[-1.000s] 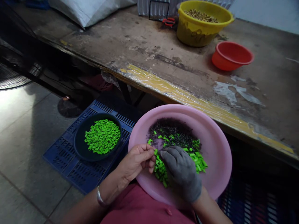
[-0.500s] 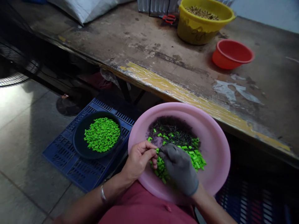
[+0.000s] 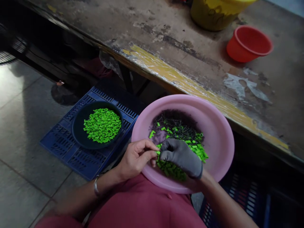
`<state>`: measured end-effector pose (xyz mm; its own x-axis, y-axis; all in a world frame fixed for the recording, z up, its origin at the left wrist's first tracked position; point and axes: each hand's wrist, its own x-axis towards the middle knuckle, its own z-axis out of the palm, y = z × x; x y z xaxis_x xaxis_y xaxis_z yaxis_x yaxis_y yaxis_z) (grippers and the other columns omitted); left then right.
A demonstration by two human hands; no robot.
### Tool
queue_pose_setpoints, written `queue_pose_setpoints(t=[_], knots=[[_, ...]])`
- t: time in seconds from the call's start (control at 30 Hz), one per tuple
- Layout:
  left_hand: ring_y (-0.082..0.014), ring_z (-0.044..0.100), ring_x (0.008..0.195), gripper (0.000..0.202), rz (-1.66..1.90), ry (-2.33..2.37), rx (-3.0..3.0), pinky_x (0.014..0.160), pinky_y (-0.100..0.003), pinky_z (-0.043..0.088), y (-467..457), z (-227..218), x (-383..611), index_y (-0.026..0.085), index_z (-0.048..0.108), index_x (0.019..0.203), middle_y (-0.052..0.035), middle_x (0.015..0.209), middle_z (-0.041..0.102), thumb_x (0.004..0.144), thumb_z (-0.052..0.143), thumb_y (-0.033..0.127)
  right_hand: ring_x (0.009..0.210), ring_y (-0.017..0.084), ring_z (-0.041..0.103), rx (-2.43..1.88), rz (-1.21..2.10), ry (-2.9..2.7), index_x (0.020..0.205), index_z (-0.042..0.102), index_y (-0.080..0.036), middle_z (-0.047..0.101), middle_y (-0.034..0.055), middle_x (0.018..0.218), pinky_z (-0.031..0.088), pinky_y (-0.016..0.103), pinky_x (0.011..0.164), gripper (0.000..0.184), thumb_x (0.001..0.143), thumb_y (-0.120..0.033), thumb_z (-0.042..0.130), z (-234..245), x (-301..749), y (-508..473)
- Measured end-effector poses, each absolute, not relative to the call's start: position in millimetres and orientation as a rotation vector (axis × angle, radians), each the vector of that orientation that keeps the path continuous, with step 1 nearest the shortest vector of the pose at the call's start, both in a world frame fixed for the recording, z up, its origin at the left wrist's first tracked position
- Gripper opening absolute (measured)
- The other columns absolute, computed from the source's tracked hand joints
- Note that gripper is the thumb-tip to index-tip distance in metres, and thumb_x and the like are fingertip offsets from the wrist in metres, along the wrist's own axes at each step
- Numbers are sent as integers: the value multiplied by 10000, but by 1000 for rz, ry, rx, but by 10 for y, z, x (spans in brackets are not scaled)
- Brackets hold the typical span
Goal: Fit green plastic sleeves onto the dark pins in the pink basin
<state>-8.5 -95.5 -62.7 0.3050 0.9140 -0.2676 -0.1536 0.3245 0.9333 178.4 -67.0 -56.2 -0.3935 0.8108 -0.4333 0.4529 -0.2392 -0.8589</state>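
Over the pink basin (image 3: 219, 148) my left hand (image 3: 134, 158), bare and with a bangle at the wrist, pinches a small green plastic piece (image 3: 158, 152) between thumb and forefinger. My right hand (image 3: 181, 155), in a grey glove, meets it there, its thumb and fingers curled together at the piece; anything between them is too small to make out. Beneath both hands lie many loose green tubular pieces (image 3: 201, 153). Thin dark pins or wire bits with black dust (image 3: 180, 122) cover the far part of the basin's floor.
A dark green bowl (image 3: 77, 134) of green pieces sits left on a blue plastic crate (image 3: 64, 158). Behind the basin runs a worn table edge (image 3: 171, 74), with a red bowl (image 3: 249, 46) and yellow tub (image 3: 213, 15) on top. A fan (image 3: 14, 47) stands far left.
The view has tipped downward, so the table items sit higher. My right hand has turned, its thumb now showing beside the forefinger. The left hand keeps its pinch on the green piece.
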Motion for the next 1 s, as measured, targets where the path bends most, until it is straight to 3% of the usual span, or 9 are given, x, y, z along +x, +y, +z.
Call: queue_pose_setpoints(t=[0.23, 0.4, 0.5, 0.63, 0.73, 0.83, 1.0], knots=[[-117, 590, 597, 87, 1188, 1680, 1186, 610, -242, 472, -784, -811, -955, 179, 610, 882, 26, 657, 599, 824, 619, 243, 708, 121, 563, -1488, 1221, -2473, 729, 670, -198, 645, -26, 726, 398, 240, 658, 129, 845, -228, 624, -575, 1750, -652], [-114, 562, 604, 238, 948, 2212, 1268, 619, -252, 458, -643, -1246, -1657, 155, 622, 946, 44, 699, 586, 753, 698, 272, 818, 221, 604, -1374, 723, -3089, 679, 701, -178, 685, 87, 769, 425, 336, 730, 113, 787, -191, 670, -697, 1599, -723], [-137, 562, 653, 308, 915, 2356, 1513, 674, -282, 455, -695, -1174, -1586, 163, 612, 1032, 30, 750, 588, 777, 685, 318, 809, 257, 612, -1466, 569, -3089, 671, 696, -169, 678, 124, 764, 430, 370, 707, 103, 766, -195, 668, -739, 1536, -772], [-195, 576, 851, 165, 1099, 1971, 1935, 814, -340, 444, -832, -761, -965, 182, 604, 983, -42, 891, 628, 824, 623, 224, 796, 277, 618, -1409, 572, -3126, 649, 682, -171, 672, 132, 752, 429, 386, 687, 117, 759, -200, 654, -742, 1505, -801], [-212, 568, 913, 147, 861, 1255, 2098, 880, -364, 414, -889, -593, -470, 202, 610, 949, -60, 925, 652, 857, 518, 135, 785, 278, 627, -1406, 528, -3210, 681, 684, -163, 679, 131, 743, 429, 374, 669, 81, 746, -150, 638, -756, 1472, -814], [-228, 570, 877, 179, 669, 920, 1923, 848, -355, 417, -889, -681, -169, 198, 614, 900, -81, 891, 647, 841, 476, 100, 745, 255, 639, -1414, 495, -3230, 754, 686, -148, 694, 128, 750, 436, 351, 654, 122, 763, -84, 582, -801, 1466, -836], [-216, 562, 748, 217, 579, 846, 1986, 707, -317, 417, -804, -974, -6, 195, 578, 839, -69, 814, 626, 755, 485, 17, 807, 277, 657, -1389, 493, -3244, 892, 686, -122, 714, 152, 891, 456, 367, 692, 186, 785, -72, 541, -847, 1548, -884]])
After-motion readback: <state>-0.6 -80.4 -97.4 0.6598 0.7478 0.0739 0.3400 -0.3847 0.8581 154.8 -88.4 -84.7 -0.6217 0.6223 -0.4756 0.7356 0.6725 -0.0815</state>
